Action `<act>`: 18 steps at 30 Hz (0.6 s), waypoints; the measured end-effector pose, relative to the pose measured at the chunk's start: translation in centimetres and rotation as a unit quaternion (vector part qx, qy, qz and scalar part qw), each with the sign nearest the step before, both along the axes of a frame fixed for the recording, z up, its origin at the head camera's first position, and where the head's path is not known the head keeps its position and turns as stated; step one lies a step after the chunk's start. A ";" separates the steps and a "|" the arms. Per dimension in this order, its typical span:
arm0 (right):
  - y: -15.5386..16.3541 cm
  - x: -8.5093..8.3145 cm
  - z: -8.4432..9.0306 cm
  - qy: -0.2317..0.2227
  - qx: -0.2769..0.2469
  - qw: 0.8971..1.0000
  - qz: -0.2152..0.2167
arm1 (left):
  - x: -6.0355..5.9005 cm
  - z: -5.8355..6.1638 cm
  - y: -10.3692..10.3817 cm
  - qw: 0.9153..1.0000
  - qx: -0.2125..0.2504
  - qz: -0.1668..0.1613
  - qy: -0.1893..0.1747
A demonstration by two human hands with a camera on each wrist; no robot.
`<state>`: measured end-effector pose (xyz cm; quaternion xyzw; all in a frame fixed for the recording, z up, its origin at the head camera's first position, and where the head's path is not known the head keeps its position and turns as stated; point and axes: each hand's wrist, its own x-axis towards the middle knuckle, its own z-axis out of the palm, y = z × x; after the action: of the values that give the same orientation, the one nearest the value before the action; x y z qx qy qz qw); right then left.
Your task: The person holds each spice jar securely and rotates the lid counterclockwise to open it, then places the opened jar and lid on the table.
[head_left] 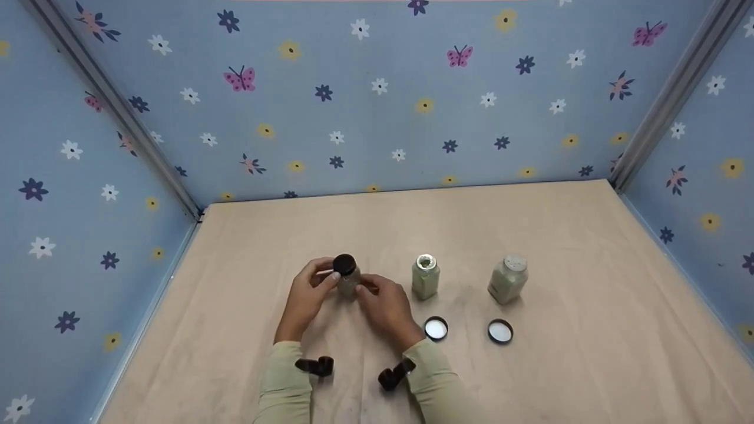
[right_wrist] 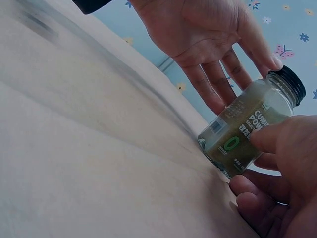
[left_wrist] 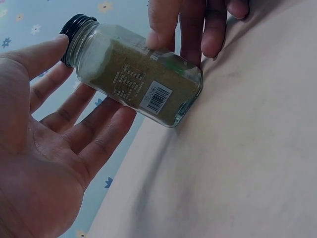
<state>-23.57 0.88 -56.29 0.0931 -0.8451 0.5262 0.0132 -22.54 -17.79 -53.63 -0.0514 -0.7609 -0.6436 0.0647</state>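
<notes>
A glass spice jar (head_left: 347, 284) of green-brown powder with a black cap (head_left: 344, 263) stands tilted, its bottom corner on the beige cloth (head_left: 565, 247). My right hand (head_left: 386, 303) pinches the jar's body, thumb on the label side (right_wrist: 270, 136) and fingers on the far side (left_wrist: 183, 25). My left hand (head_left: 306, 294) cups the jar (left_wrist: 133, 74) from the other side. Its fingers (left_wrist: 94, 124) lie straight against the glass and its thumb (left_wrist: 49, 52) is by the cap (left_wrist: 74, 29). In the right wrist view the jar (right_wrist: 242, 134) leans toward the left palm (right_wrist: 208, 44).
Right of the hands stand two more spice jars: an uncapped one (head_left: 425, 277) and one with a shaker top (head_left: 508, 280). Two black caps (head_left: 436, 328) (head_left: 500, 331) lie upturned in front of them. Blue flowered walls (head_left: 377, 100) enclose the cloth on three sides.
</notes>
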 end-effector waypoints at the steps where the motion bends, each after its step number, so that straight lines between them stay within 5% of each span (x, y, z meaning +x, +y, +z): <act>1: 0.0 0.0 0.0 -0.001 0.000 1.000 0.000 | 0.0 -0.1 0.0 1.000 0.000 0.000 0.002; 10: 0.0 0.0 -0.1 0.013 0.003 1.000 0.010 | -0.2 0.1 -0.1 1.000 0.004 -0.009 -0.017; 18: 0.1 -0.1 0.0 0.007 0.003 1.000 0.003 | 1.3 3.4 0.9 0.999 -0.047 -0.020 0.012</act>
<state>-23.62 0.93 -56.32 0.0997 -0.8463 0.5230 0.0173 -21.24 -16.85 -50.27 -0.0770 -0.7885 -0.6075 0.0582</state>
